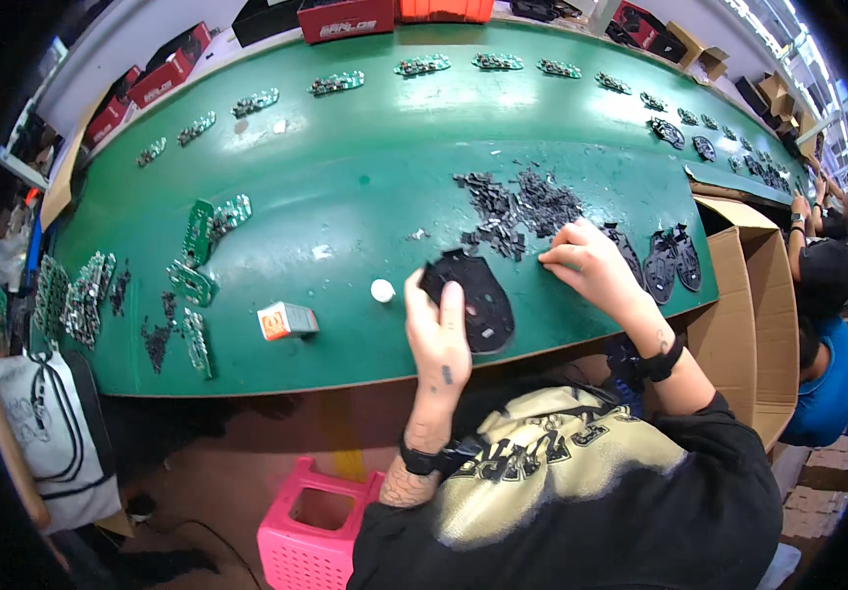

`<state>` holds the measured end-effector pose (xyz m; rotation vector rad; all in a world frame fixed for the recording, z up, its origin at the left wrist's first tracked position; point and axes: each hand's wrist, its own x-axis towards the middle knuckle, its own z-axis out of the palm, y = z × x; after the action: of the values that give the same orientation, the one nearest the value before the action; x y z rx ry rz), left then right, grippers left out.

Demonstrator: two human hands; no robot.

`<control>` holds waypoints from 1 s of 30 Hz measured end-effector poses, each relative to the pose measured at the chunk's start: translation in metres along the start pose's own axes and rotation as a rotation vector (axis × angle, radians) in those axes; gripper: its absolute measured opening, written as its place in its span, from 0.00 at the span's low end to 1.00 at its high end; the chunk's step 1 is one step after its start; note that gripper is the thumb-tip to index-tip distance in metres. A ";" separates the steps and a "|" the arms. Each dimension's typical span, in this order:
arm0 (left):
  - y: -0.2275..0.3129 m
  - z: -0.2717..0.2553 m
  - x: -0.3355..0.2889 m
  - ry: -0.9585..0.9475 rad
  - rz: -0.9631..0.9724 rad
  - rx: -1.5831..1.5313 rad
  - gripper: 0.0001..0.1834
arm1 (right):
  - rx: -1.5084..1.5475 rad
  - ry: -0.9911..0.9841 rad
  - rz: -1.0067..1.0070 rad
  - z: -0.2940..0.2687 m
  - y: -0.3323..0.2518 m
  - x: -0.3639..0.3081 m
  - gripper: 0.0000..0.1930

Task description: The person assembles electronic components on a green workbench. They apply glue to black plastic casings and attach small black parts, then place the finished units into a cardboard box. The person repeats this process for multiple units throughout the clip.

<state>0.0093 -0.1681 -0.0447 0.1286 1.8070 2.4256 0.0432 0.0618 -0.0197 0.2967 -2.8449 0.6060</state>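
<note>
The green worktable (375, 226) spans the work area, with an arc of circuit boards (422, 65) along its far side. A cardboard carton (773, 344) stands against its right end; a pink stool (311, 551) stands below the near edge. A pile of black strips (542, 206) occupies the surface beyond the hands, with similar shells (660, 265) to its right. The right hand (596, 265) has its thumb and fingers drawn close at the pile's near side; whether they pinch a strip cannot be told. The left hand (439, 334) is clamped on the left side of the black plastic shell (483, 305), thumb on top. The shell is at the table's near edge, its long axis running from far left to near right, rounded end toward the wearer.
</note>
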 end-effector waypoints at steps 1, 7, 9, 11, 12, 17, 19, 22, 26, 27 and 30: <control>-0.007 0.000 -0.003 -0.018 0.035 0.088 0.18 | 0.009 0.000 0.025 -0.001 -0.002 0.002 0.06; 0.000 0.005 -0.004 -0.120 0.036 0.225 0.18 | 0.130 -0.266 0.295 -0.019 -0.014 0.015 0.05; -0.001 0.007 -0.003 -0.097 0.044 0.250 0.18 | 0.092 -0.144 0.195 -0.012 -0.012 0.009 0.05; -0.004 0.008 -0.002 -0.063 0.053 0.270 0.18 | 0.103 0.023 0.091 -0.014 -0.016 0.003 0.05; 0.001 0.011 -0.004 -0.009 0.014 0.235 0.18 | 0.200 0.023 0.135 -0.015 -0.018 -0.002 0.05; -0.006 0.005 -0.002 -0.002 0.089 0.233 0.17 | 0.623 0.123 0.403 -0.033 -0.022 -0.026 0.06; -0.008 0.011 -0.001 -0.009 0.118 0.147 0.17 | 0.806 0.181 0.440 -0.028 -0.016 -0.033 0.07; -0.011 0.037 -0.006 0.013 0.111 0.047 0.18 | 1.139 0.175 0.431 -0.018 -0.009 -0.040 0.06; -0.007 0.068 -0.020 -0.081 0.156 0.041 0.21 | 1.063 0.220 0.287 -0.018 -0.015 -0.033 0.06; -0.006 0.075 -0.019 -0.096 0.176 0.060 0.21 | 0.867 0.269 0.192 -0.018 -0.012 -0.034 0.05; 0.003 0.093 -0.013 -0.143 0.201 0.117 0.21 | 1.229 0.277 0.338 -0.024 -0.008 -0.032 0.06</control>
<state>0.0349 -0.0829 -0.0158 0.5042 1.9540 2.3643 0.0797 0.0698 -0.0032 -0.1059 -1.9064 2.1813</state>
